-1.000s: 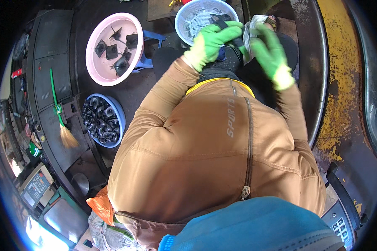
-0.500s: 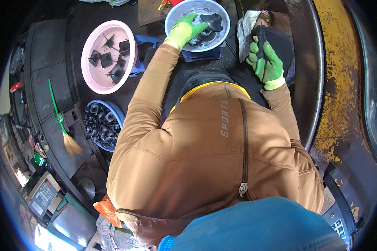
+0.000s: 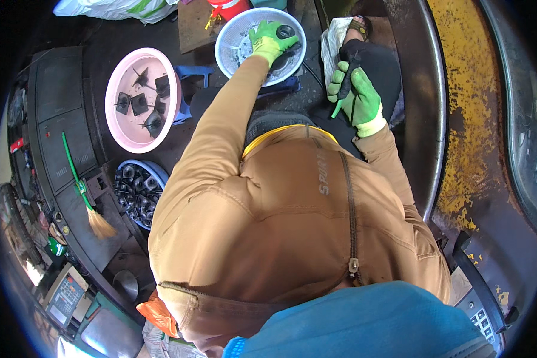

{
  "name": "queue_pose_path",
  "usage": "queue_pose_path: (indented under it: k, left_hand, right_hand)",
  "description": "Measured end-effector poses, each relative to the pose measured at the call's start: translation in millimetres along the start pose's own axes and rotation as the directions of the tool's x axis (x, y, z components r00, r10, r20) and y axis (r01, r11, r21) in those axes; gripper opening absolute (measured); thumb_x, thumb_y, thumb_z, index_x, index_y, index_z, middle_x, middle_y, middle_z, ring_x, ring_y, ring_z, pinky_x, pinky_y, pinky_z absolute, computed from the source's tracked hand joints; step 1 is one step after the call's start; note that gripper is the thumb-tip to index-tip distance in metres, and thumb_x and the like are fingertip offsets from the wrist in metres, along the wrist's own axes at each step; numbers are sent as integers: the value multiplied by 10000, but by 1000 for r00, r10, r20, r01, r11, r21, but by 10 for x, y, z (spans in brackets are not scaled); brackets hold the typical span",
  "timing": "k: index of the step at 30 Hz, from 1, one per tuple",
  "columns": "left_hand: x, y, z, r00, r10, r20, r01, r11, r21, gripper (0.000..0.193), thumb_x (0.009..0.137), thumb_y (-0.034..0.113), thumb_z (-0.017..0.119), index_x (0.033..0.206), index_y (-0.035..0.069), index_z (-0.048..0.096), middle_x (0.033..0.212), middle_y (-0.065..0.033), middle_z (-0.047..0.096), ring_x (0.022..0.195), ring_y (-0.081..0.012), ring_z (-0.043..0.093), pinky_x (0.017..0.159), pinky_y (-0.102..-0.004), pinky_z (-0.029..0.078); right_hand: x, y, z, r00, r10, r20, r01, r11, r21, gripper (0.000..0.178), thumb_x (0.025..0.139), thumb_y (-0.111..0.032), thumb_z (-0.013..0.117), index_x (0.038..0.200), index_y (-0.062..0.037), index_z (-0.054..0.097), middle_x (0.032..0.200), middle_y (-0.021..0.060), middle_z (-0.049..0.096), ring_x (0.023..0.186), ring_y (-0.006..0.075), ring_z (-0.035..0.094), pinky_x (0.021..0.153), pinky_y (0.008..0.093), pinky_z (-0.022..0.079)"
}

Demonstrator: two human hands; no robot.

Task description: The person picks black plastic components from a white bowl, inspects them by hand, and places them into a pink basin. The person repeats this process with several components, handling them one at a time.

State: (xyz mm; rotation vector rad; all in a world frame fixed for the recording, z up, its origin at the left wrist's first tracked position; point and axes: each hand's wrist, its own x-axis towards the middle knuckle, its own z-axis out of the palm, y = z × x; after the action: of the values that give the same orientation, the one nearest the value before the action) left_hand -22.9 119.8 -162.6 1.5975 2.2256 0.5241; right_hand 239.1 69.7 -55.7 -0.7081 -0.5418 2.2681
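My left hand (image 3: 269, 42), in a green glove, reaches into a pale perforated basket (image 3: 224, 56). Its thumb and fingers close round a black rubber part (image 3: 286, 31) with a round rim. More dark material lies under that part, mostly hidden. My right hand (image 3: 362, 100), gloved likewise, is raised to the right of the basket. It is wrapped round a slim black tool (image 3: 346, 85) with a narrow upper end; a green piece sticks out below the fingers. What kind of tool this is I cannot make out.
Left of the basket stands a pink basin (image 3: 114, 128) with several black flanged parts. A blue tub (image 3: 161, 173) nearer me is heaped with black rubber parts. A green-handled broom (image 3: 77, 170) lies farther left. A worn yellow metal surface (image 3: 459, 119) runs along the right.
My left hand has moved from the basket's left side onto the black part and closed on it. The right hand has tilted the tool slightly. The whole view has shifted a little.
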Motion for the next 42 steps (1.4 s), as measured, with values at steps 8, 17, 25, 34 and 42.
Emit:
queue_pose_path:
  k: [8,17,25,34,42]
  left_hand:
    - [-968,835,-1226,865,263,-428,-499,542,-676,485,668,172,817,1098,42,633,1032,-87,671,940,-198,641,857,-322,505]
    - [-1424,1260,-1510,842,233,-487,-525,561,-640,477,677,113,820,1108,36,630,1077,-84,652,987,-187,627,855,-308,509]
    - [-1439,1254,-1591,852,314,-419,-523,468,-712,436,675,86,803,1077,29,644,1077,-110,661,974,-216,645,860,-325,518]
    - [-1356,1158,-1750,801,559,-215,-508,445,-738,400,683,106,779,1053,24,650,1074,-106,666,982,-188,635,876,-328,497]
    - [-1110,1121,-1744,394,919,17,-355,170,-919,473,593,250,789,991,40,645,1112,-118,660,1153,-289,544,1034,-422,370]
  right_hand:
    - [233,312,266,962,-271,26,225,740,-634,306,974,-195,543,1234,-35,536,951,31,614,784,114,582,689,249,480]
    - [189,70,877,736,-414,536,621,97,-777,434,918,-238,578,1317,-94,488,1254,98,573,1149,252,567,958,348,457]
    - [67,-133,876,695,-304,652,633,-170,-755,307,829,-127,668,1108,-32,580,1041,110,627,968,245,612,835,332,492]
    - [-18,-365,672,799,46,599,598,38,-801,527,768,-165,768,1231,-46,546,1153,110,631,1039,218,618,883,338,500]
    - [78,-246,426,753,237,614,622,50,-782,496,888,-175,644,1352,-114,480,1337,71,517,1233,189,497,1052,329,413]
